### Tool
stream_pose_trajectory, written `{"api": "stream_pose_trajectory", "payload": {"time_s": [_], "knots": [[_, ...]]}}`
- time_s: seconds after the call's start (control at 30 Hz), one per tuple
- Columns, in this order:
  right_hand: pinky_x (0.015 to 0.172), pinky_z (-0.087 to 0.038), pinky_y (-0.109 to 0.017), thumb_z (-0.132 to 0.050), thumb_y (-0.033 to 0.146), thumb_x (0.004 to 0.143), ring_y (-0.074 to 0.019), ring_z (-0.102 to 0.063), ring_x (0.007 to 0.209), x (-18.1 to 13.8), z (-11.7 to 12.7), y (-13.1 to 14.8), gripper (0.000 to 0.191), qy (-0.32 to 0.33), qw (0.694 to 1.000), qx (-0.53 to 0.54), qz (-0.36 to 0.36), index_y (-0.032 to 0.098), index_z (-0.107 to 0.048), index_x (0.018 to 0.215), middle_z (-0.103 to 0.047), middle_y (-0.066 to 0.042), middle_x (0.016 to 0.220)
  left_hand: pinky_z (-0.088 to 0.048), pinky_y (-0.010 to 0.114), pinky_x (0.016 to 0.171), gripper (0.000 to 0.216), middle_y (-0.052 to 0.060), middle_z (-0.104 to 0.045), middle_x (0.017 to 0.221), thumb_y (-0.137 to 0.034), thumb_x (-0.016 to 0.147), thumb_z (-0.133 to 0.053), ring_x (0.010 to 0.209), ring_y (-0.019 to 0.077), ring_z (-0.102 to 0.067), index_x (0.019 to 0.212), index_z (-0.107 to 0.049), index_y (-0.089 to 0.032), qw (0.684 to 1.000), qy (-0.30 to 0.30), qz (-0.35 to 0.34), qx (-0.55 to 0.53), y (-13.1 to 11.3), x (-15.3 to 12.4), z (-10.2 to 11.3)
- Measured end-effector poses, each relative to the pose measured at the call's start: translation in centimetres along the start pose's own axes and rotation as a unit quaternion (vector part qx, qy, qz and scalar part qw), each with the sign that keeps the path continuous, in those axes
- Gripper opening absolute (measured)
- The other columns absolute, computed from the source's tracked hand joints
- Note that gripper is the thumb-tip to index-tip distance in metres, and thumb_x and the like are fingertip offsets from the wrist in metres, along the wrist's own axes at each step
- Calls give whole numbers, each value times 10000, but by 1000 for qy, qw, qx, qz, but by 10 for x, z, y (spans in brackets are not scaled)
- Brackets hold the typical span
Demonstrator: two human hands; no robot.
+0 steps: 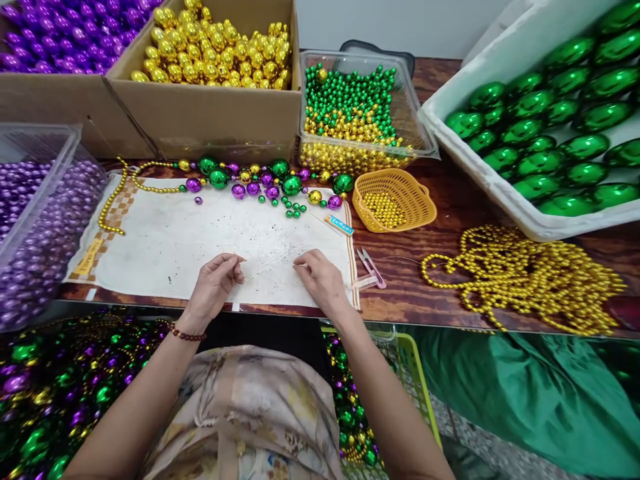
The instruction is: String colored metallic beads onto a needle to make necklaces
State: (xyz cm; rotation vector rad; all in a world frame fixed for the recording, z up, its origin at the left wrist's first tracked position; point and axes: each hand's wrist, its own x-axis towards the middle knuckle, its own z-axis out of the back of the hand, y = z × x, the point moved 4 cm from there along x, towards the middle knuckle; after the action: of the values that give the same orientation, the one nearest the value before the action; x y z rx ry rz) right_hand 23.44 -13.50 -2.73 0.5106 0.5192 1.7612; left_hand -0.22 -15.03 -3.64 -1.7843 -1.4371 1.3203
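From the head view: left hand [213, 287] and right hand [320, 280] low over the white cloth [165, 243] at the near edge of the counter [450, 267], fingertips of each pinched shut on a fine clear thread [273, 259] drawn between them — faint, hard to follow, and no telling where its ends lie. Best kept taut and just off the cloth, so as not to lose it against the white. Along the cloth's far edge, a half-strung run of beads [250, 181] in purple, green and gold, well apart from both hands. Just right of the cloth, small snips [370, 268] within easy reach of the right hand; beyond them a yellow basket [394, 199] of small gold beads. Toward the right edge, a heap of gold bead strands [525, 280] — worth keeping the thread clear of, for fear of snagging.
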Motion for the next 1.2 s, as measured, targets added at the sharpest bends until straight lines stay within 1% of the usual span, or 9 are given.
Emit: {"api": "stream_pose_trajectory", "payload": {"time_s": [0.33,0.5,0.6,0.77,0.8,0.93,0.97,1.07,1.2], "knots": [[658,-377,-282,-491,204,979,-196,-637,886,51,-30,24,156,150,986,-64,42,225,-643,1007,-641,-46,1068,-483,205,622,194,-12,-592,663,-301,767,-813,620,77,-561,844,-733,-141,1000,-4,15,-9,4,2,9],[656,-370,-276,-449,189,958,-184,-614,831,58,-35,22,162,151,988,-37,23,217,-603,918,-646,-39,1022,-498,211,633,206,-9,-594,659,-297,750,-830,624,83,-576,834,-727,-140,1000,-9,23,-17,4,2,12],[655,-400,-281,-453,241,928,-167,-575,713,59,-23,9,98,106,988,110,-20,219,-534,877,-609,-4,803,-501,211,632,187,-7,-599,665,-288,764,-822,633,86,-586,837,-731,-142,1000,-4,20,-21,5,2,14],[509,-381,-260,-492,470,917,-126,-524,574,-7,36,-21,235,-87,902,411,-97,251,-428,863,-584,-24,876,-504,212,630,178,-4,-609,667,-277,763,-819,630,87,-597,839,-738,-138,999,-6,20,-26,5,3,16],[491,-389,-258,-526,492,910,-116,-529,550,-30,41,-25,270,-68,882,455,-99,250,-424,845,-595,-31,910,-504,210,628,180,-3,-611,666,-275,758,-822,626,85,-596,836,-738,-136,999,-8,18,-26,5,3,16],[473,-473,-283,-661,541,828,-164,-616,526,-125,8,-43,358,277,824,465,-166,212,-537,764,-634,-25,723,-494,201,613,187,-5,-615,661,-266,733,-828,611,79,-588,830,-739,-133,1000,-20,8,-13,3,4,12],[479,-486,-287,-680,534,818,-178,-628,537,-140,-3,-56,360,305,833,408,-217,196,-574,753,-639,-26,663,-489,200,604,187,-5,-617,661,-265,728,-827,605,78,-584,828,-739,-134,1000,-24,5,-6,2,4,10],[520,-529,-304,-626,507,895,-201,-661,622,-148,-21,-103,355,201,877,288,-329,164,-625,805,-656,-42,684,-483,204,586,176,-6,-611,648,-265,729,-814,591,80,-575,821,-737,-137,1000,-23,-8,17,-2,1,3],[812,-592,-375,-604,398,989,-187,-678,942,-125,-24,-138,304,127,894,222,-369,163,-639,1178,-677,-79,1135,-481,206,585,156,-7,-610,651,-269,741,-799,594,83,-574,814,-741,-144,998,-9,-40,53,-6,-8,-12]]}}
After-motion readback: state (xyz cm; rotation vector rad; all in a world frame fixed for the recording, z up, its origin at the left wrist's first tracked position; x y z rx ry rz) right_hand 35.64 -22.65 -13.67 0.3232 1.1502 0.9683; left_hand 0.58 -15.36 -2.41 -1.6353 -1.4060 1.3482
